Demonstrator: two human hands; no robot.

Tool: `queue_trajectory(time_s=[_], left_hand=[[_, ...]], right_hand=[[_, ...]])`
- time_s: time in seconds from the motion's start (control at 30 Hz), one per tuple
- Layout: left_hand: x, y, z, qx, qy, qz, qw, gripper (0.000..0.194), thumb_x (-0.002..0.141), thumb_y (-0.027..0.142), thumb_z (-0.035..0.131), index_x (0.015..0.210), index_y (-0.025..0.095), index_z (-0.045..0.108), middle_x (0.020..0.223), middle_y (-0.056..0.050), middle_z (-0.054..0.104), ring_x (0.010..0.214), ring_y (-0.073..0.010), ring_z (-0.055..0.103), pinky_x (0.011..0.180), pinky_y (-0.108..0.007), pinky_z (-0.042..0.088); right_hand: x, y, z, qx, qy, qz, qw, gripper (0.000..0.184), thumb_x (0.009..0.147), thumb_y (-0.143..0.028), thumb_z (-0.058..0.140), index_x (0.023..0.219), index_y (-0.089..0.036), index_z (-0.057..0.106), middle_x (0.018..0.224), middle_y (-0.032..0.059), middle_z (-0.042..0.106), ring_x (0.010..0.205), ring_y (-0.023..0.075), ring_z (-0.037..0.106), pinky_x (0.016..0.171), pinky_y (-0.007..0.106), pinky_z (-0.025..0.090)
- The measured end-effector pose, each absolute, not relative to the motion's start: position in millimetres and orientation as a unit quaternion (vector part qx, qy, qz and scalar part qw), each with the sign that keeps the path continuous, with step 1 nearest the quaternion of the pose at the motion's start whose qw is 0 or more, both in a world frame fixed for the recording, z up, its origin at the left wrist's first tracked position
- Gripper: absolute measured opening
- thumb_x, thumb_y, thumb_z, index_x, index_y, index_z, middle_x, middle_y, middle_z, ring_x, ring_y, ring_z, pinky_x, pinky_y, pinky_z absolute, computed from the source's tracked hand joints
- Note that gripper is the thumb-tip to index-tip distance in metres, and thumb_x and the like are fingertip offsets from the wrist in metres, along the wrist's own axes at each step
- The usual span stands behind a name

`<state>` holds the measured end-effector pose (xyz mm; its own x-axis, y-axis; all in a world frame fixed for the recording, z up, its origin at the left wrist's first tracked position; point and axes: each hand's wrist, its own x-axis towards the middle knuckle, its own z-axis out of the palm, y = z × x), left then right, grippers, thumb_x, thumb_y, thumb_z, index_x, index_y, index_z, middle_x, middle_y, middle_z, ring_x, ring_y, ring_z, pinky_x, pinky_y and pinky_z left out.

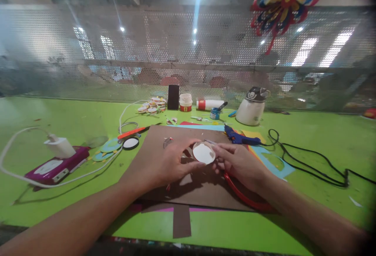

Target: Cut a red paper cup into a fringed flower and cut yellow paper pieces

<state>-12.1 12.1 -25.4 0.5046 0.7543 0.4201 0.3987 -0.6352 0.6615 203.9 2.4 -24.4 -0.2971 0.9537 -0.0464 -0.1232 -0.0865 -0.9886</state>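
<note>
My left hand (169,164) grips a small white round piece (203,153), like the cut-off base of a paper cup, between thumb and fingers. Its white face is turned towards me, above a brown board (158,140). At its right edge, my right hand (235,160) is closed round what look like scissors. A thin grey blade tip shows by the rim of the round piece, and a red loop handle (245,197) curves out below my right hand. My fingers hide the middle of the tool.
Right of the board lie a blue glue gun (239,136) with a black cord and cut paper sheets (268,160). At left are a purple power strip (58,166), an orange cutter (132,133) and a black-rimmed disc (131,143). Paper cups (185,103), a phone (173,97) and a jar (215,113) stand behind.
</note>
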Motion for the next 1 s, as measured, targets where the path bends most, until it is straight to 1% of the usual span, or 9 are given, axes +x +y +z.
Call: queue_trajectory(time_s=[0.07,0.13,0.27,0.37,0.47,0.63,0.73,0.87,1.0], left_hand=[[-10.5,10.8,-23.5,0.814,0.347,0.375,0.277,0.052,0.081,0.036,0.071,0.127,0.016,0.057,0.122,-0.011,0.067,0.106,-0.0224,0.064,0.095,-0.038,0.051],[-9.8,9.7,-21.4,0.801,0.337,0.396,0.296,0.055,0.079,0.035,0.073,0.127,0.015,0.057,0.126,-0.012,0.065,0.112,-0.0235,0.062,0.098,-0.038,0.049],[-11.5,9.6,-19.9,0.799,0.299,0.410,0.322,0.058,0.077,0.033,0.076,0.129,0.020,0.057,0.132,-0.010,0.062,0.120,-0.0242,0.058,0.105,-0.040,0.044],[-13.1,12.2,-22.3,0.793,0.268,0.416,0.356,0.058,0.076,0.033,0.077,0.131,0.026,0.057,0.136,-0.008,0.059,0.126,-0.0242,0.054,0.110,-0.042,0.039],[-12.8,14.3,-25.1,0.772,0.227,0.429,0.410,0.061,0.074,0.032,0.079,0.131,0.029,0.057,0.137,-0.007,0.058,0.129,-0.0254,0.052,0.111,-0.044,0.038],[-8.4,9.5,-24.8,0.736,0.192,0.418,0.496,0.058,0.074,0.030,0.080,0.129,0.030,0.060,0.137,-0.006,0.058,0.128,-0.0265,0.052,0.108,-0.045,0.041],[-6.9,6.4,-24.3,0.712,0.189,0.400,0.545,0.060,0.074,0.026,0.079,0.130,0.033,0.058,0.142,-0.006,0.053,0.124,-0.0260,0.055,0.102,-0.043,0.047],[-9.4,8.1,-25.7,0.704,0.211,0.375,0.564,0.085,0.072,0.026,0.081,0.145,0.037,0.041,0.149,-0.009,0.045,0.119,-0.0249,0.058,0.100,-0.044,0.049],[-10.6,9.4,-27.7,0.710,0.234,0.343,0.568,0.086,0.073,0.030,0.080,0.147,0.030,0.037,0.140,-0.012,0.054,0.122,-0.0256,0.057,0.104,-0.045,0.046]], right_hand=[[203.5,3.3,-23.6,-0.379,-0.511,0.629,0.447,0.037,0.079,-0.052,0.073,0.072,-0.015,0.071,0.059,0.0002,0.065,0.051,0.0094,0.058,0.054,0.023,0.048],[203.5,4.1,-23.1,-0.352,-0.503,0.647,0.452,0.037,0.083,-0.052,0.069,0.072,-0.016,0.070,0.063,0.0009,0.066,0.056,0.0114,0.060,0.058,0.025,0.050],[204.5,1.7,-22.1,-0.293,-0.513,0.682,0.431,0.035,0.092,-0.046,0.060,0.084,-0.015,0.072,0.068,0.0041,0.068,0.068,0.0155,0.065,0.067,0.029,0.052],[204.7,-4.6,-19.1,-0.254,-0.531,0.698,0.407,0.034,0.096,-0.044,0.053,0.098,-0.015,0.072,0.083,0.0076,0.072,0.078,0.0182,0.066,0.074,0.034,0.053],[203.3,-11.3,-15.4,-0.232,-0.543,0.706,0.391,0.034,0.096,-0.046,0.054,0.112,-0.019,0.069,0.098,0.0081,0.072,0.083,0.0186,0.066,0.078,0.036,0.053],[200.6,-18.2,-12.0,-0.225,-0.562,0.697,0.384,0.037,0.093,-0.050,0.058,0.117,-0.024,0.068,0.109,0.0079,0.071,0.091,0.0187,0.067,0.084,0.035,0.053],[200.6,-20.2,-9.8,-0.242,-0.589,0.668,0.384,0.045,0.089,-0.054,0.061,0.123,-0.024,0.066,0.113,0.0093,0.071,0.096,0.0221,0.067,0.085,0.038,0.055],[199.7,-21.0,-7.5,-0.305,-0.646,0.570,0.405,0.044,0.085,-0.048,0.068,0.121,-0.022,0.068,0.115,0.0090,0.070,0.105,0.0242,0.065,0.089,0.039,0.053],[196.4,-20.0,-12.6,-0.388,-0.690,0.423,0.441,0.046,0.079,-0.036,0.076,0.121,-0.023,0.065,0.113,0.0081,0.071,0.102,0.0255,0.065,0.092,0.042,0.050]])
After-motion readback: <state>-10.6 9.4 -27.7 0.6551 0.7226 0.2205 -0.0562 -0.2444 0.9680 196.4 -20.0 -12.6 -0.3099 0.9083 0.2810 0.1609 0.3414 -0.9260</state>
